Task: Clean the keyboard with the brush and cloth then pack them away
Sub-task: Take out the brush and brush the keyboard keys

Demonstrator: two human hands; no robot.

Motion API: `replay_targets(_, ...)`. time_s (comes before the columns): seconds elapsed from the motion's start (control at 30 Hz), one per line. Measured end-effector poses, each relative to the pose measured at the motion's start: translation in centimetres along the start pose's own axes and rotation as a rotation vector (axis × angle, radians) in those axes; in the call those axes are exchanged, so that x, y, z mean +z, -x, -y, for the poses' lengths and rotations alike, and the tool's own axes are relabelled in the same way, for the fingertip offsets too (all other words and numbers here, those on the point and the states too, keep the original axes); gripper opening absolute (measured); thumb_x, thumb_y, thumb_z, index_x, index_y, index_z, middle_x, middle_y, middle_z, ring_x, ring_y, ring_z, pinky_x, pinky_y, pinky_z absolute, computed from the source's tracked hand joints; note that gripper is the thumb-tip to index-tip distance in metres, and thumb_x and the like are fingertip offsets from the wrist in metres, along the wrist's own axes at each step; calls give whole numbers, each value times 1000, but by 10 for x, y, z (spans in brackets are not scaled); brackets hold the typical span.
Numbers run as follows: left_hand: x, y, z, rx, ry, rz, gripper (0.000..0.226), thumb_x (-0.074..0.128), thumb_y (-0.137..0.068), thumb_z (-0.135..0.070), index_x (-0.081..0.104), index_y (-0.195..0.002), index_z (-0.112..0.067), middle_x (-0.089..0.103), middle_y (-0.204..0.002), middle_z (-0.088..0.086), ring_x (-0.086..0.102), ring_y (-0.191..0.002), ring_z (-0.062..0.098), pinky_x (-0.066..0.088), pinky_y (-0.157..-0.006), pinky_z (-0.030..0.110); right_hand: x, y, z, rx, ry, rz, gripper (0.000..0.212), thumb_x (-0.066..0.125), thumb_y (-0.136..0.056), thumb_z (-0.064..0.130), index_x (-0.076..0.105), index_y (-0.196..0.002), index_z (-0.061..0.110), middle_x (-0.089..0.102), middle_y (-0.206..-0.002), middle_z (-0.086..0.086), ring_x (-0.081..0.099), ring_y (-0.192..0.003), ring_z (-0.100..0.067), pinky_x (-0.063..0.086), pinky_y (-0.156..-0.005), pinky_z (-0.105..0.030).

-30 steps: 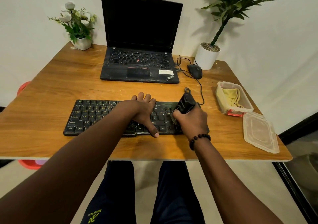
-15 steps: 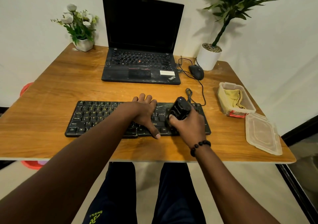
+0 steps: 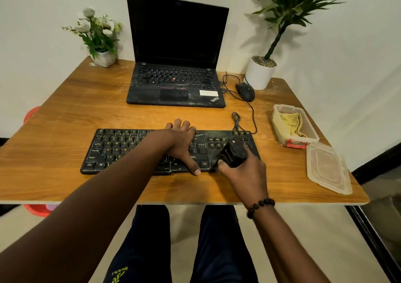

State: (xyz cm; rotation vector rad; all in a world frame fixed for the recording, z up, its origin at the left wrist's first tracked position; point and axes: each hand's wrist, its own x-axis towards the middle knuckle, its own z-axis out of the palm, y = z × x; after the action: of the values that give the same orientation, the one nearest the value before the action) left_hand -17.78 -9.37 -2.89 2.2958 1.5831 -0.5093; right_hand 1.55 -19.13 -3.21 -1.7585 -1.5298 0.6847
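Note:
A dusty black keyboard (image 3: 121,150) lies near the front edge of the wooden table (image 3: 65,113). My left hand (image 3: 182,143) rests flat on its middle, fingers spread, thumb at the front edge. My right hand (image 3: 245,174) grips a black brush (image 3: 233,154), bristles down on the keyboard's right part. The yellow cloth (image 3: 289,123) lies folded inside a clear plastic box (image 3: 312,130) at the right.
The box's lid (image 3: 327,169) lies loose at the table's right front corner. An open black laptop (image 3: 175,80) stands behind the keyboard, with a wired mouse (image 3: 246,91) beside it. A white potted plant (image 3: 260,74) and a flower pot (image 3: 102,58) stand at the back corners.
My right hand has swept the brush left and then back to the right and toward the front over the keyboard's right part. My left hand has stayed on the keys.

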Motion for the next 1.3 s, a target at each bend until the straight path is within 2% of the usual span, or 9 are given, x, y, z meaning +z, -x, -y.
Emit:
replay_targets(0.17, 0, 0, -1, 7, -1, -6, 141, 71, -53, -85, 4, -156, -16, 9, -159, 7, 8, -144, 35, 16, -119, 56, -9, -9, -1, 89, -107, -207, 27, 77, -73, 26, 59, -92, 29, 60, -81, 17, 63, -84, -8, 42, -61, -11)
replay_targets(0.37, 0, -1, 0, -1, -10, 4, 143, 71, -51, -86, 5, -156, -17, 10, -158, 7, 10, -143, 35, 19, -118, 56, -1, 1, 3, 64, -35, -28, 28, 78, -72, 31, 65, -96, 23, 66, -87, 10, 62, -80, -5, 42, -60, -12)
replay_targets(0.53, 2, -1, 0, -3, -3, 4, 144, 70, -50, -87, 2, -157, -18, 8, -159, 6, 8, -144, 35, 17, -118, 57, -1, -13, 3, 65, -66, -219, 33, 76, -73, 26, 63, -102, 21, 66, -90, 5, 64, -84, -12, 41, -60, -10)
replay_targets(0.73, -1, -4, 0, -10, -14, 19, 145, 70, -48, -89, 4, -156, -19, 11, -157, 5, 10, -143, 35, 21, -117, 58, 3, -10, -8, 62, -55, -18, 32, 77, -72, 36, 66, -99, 22, 68, -89, 10, 64, -83, -7, 52, -66, -20)
replay_targets(0.93, -1, -1, -3, -21, -9, 28, 143, 73, -50, -85, 4, -157, -19, 11, -157, 6, 9, -143, 34, 20, -117, 57, -15, -47, 2, -142, 104, -58, 39, 77, -75, 27, 62, -109, 17, 67, -97, 5, 60, -85, -8, 42, -63, -8)
replay_targets(1.07, -4, 1, -5, -23, -12, 22, 141, 74, -54, -82, 4, -157, -17, 10, -157, 6, 9, -143, 34, 19, -118, 56, -20, -47, 3, -216, 147, 237, 44, 77, -75, 31, 60, -115, 24, 63, -94, 16, 60, -88, -2, 43, -66, -5)
replay_targets(1.13, -3, 0, -4, -21, -11, 23, 141, 73, -52, -83, 4, -157, -18, 10, -158, 6, 8, -144, 35, 20, -117, 57, -26, -52, -1, -284, 242, 221, 44, 77, -76, 28, 59, -115, 21, 60, -92, 14, 58, -84, -3, 41, -60, -2)
replay_targets(1.23, -3, -1, -3, -21, -10, 34, 143, 73, -50, -85, 4, -156, -19, 8, -158, 7, 8, -144, 36, 21, -117, 59, -38, -63, -6, -232, 133, 175, 42, 77, -76, 29, 59, -113, 22, 65, -96, 12, 61, -84, -5, 43, -62, -7)
replay_targets(1.3, -2, -2, -3, -18, -18, 35, 143, 73, -50, -84, 3, -157, -18, 8, -159, 7, 7, -145, 36, 20, -117, 59, -37, -63, -4, -194, 69, 330, 46, 77, -77, 31, 57, -117, 24, 65, -98, 13, 61, -84, -2, 44, -65, -12)
